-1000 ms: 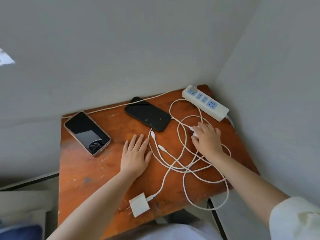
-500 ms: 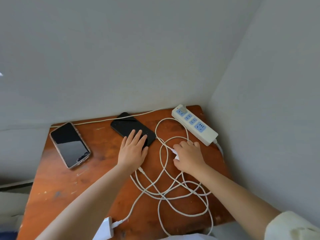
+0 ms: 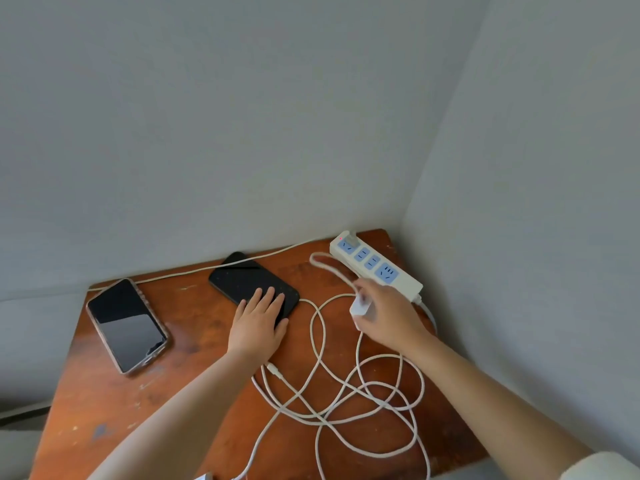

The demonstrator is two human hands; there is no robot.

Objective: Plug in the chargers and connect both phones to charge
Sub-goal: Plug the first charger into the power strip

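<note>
My right hand (image 3: 388, 318) grips a white charger plug (image 3: 361, 308) lifted off the table, just in front of the white power strip (image 3: 375, 268) with blue sockets at the back right corner. My left hand (image 3: 258, 325) lies flat, fingers spread, on the near end of a black phone (image 3: 247, 280). A second phone in a clear case (image 3: 126, 323) rests face up at the left. White charging cables (image 3: 346, 386) lie tangled in loops on the wood, with a loose connector end (image 3: 275, 370) beside my left wrist.
The small wooden table (image 3: 104, 410) stands in a corner between two grey walls. The strip's own white cord (image 3: 207, 268) runs along the back edge to the left. Another white charger (image 3: 204, 477) peeks in at the bottom edge.
My right hand has lifted the charger plug off the table and carried it up toward the power strip. My left hand slid forward onto the black phone. The camera has tilted up.
</note>
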